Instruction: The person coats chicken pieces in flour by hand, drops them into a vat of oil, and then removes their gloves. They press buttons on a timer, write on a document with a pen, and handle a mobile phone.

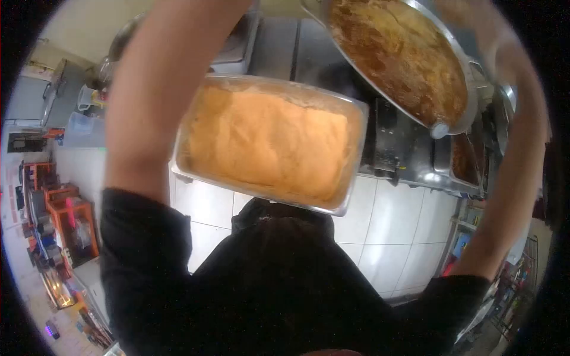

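Observation:
A rectangular metal tray (pixel 358 148) holds an orange-tan powdery mass (pixel 267 139) with an uneven surface. My left forearm reaches up across the tray's left side, and its hand lies beyond the top edge. At the upper right, a large round pan (pixel 469 107) contains bubbling brown liquid with yellowish foam (pixel 404 53). Above the pan's right side my right hand (pixel 475 18) is smeared by motion at the frame's top, so its fingers and anything in them cannot be made out.
The dark metal stove (pixel 386 136) lies under and beside the pan. Another metal container (pixel 466 157) with reddish-brown contents is at the right. Orange stools (pixel 74 210) stand at the far left, on the light tiled floor (pixel 395 231). A clear plastic container (pixel 83 130) is farther up.

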A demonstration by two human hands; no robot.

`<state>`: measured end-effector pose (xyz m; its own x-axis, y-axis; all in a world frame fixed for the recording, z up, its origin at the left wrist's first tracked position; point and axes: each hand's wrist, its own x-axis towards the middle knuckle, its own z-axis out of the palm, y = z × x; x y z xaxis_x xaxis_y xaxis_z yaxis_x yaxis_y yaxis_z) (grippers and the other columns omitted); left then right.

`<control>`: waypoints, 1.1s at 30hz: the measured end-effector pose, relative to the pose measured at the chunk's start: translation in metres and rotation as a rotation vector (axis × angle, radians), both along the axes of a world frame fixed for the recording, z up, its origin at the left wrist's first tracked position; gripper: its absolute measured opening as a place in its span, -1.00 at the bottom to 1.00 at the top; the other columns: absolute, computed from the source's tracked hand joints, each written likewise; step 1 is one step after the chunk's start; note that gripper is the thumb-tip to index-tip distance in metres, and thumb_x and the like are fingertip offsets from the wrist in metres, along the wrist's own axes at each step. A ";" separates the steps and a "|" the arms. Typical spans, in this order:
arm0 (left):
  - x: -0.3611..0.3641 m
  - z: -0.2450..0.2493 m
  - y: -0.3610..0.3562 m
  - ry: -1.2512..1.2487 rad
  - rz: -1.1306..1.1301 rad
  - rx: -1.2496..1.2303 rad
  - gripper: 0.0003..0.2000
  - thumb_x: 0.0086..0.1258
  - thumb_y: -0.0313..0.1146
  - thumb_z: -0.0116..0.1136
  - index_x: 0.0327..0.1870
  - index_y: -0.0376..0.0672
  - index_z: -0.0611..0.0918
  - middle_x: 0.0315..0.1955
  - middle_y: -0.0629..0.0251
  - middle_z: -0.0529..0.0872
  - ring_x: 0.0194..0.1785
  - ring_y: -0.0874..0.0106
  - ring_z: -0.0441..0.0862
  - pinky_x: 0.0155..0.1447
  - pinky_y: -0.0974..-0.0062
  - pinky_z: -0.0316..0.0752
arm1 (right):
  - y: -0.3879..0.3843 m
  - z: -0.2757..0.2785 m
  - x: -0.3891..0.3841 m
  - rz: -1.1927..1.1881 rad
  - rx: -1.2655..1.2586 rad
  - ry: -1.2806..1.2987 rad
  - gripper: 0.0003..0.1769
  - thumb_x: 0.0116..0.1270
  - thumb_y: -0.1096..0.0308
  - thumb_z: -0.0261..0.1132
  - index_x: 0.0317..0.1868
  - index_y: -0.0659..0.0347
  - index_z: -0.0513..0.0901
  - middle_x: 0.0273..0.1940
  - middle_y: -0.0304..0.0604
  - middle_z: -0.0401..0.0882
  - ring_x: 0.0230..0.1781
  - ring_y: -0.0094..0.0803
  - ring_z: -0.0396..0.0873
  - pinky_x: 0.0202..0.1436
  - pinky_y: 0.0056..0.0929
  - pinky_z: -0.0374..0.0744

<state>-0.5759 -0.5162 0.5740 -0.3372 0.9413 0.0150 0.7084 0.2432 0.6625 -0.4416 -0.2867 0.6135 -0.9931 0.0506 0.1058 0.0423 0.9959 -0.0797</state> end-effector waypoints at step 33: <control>-0.010 -0.339 -0.256 0.471 -0.025 0.074 -0.65 0.51 -0.19 0.21 0.21 -0.14 0.71 0.14 0.08 0.76 0.15 0.06 0.71 0.24 0.20 0.57 | -0.144 -0.380 0.044 -0.343 0.061 -0.218 -0.73 0.48 0.21 0.29 0.04 0.15 0.76 -0.06 0.11 0.76 -0.07 0.03 0.71 0.01 -0.14 0.64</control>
